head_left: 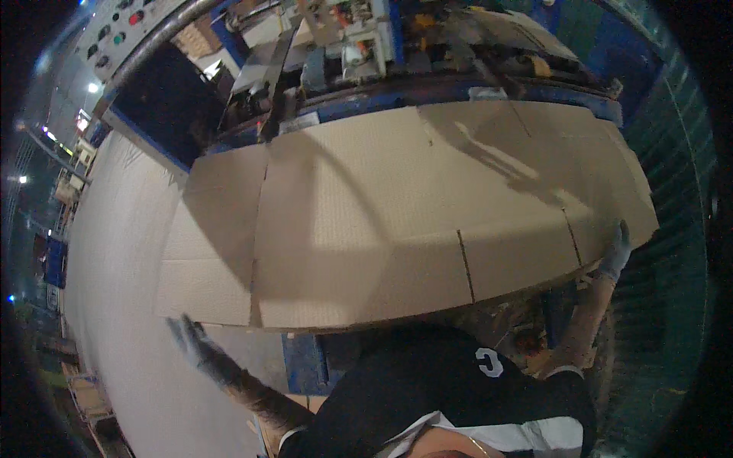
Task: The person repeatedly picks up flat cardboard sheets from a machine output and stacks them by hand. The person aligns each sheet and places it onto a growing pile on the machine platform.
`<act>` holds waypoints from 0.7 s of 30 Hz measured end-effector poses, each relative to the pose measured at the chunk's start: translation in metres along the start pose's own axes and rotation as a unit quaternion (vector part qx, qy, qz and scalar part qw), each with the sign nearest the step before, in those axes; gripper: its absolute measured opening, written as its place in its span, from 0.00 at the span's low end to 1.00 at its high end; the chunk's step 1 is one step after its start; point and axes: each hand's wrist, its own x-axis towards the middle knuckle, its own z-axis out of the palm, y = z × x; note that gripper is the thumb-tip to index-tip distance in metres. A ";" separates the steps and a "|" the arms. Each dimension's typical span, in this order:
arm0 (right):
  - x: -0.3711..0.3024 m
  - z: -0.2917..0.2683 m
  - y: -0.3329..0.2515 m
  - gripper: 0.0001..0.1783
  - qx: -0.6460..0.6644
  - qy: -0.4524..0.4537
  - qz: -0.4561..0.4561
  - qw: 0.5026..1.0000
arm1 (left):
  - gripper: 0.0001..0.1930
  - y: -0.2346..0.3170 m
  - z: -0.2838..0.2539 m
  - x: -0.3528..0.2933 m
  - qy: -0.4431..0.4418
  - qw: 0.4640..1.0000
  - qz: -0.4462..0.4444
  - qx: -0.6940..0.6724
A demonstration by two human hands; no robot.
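Note:
A wide brown cardboard sheet [343, 221], creased and with dark slots cut in its near side, stretches in front of me. Its far edge meets the machine. My left hand [200, 355], in a grey glove, is at the near left corner with its fingers stretched out and apart; whether they touch the edge is hard to tell. At the right end my right hand [615, 256], also gloved, grips the sheet's edge, with part of the hand over the top face and the rest hidden.
A blue-framed machine [366, 95] with metal arms stands along the far side. A control panel [122, 30] with coloured buttons is at the upper left. Green corrugated sheeting [679, 229] runs along the right. A blue upright part [305, 362] shows below the sheet's near edge.

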 end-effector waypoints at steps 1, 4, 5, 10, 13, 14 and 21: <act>-0.003 0.000 -0.010 0.28 0.074 0.023 0.056 0.995 | 0.30 0.009 0.002 0.010 0.024 0.990 -0.033 -0.138; -0.005 -0.009 -0.036 0.26 -0.096 0.057 -0.037 0.993 | 0.30 0.029 0.010 0.025 -0.054 0.986 0.064 -0.146; -0.004 -0.014 -0.042 0.26 -0.256 0.055 -0.106 0.959 | 0.28 0.032 0.014 0.029 -0.020 0.986 0.049 -0.155; 0.025 -0.041 -0.046 0.24 -0.262 0.083 -0.077 0.958 | 0.27 0.024 0.020 0.082 -0.056 0.964 -0.119 -0.232; 0.046 -0.045 -0.034 0.26 -0.214 0.083 -0.083 0.970 | 0.24 0.014 0.022 0.121 -0.094 0.969 -0.115 -0.199; 0.049 -0.044 -0.029 0.27 -0.124 0.091 -0.087 0.984 | 0.23 0.010 0.023 0.129 -0.148 0.961 -0.077 -0.221; 0.045 -0.057 -0.088 0.31 0.466 0.010 0.012 0.884 | 0.21 0.005 0.014 0.137 -0.198 0.952 -0.085 -0.216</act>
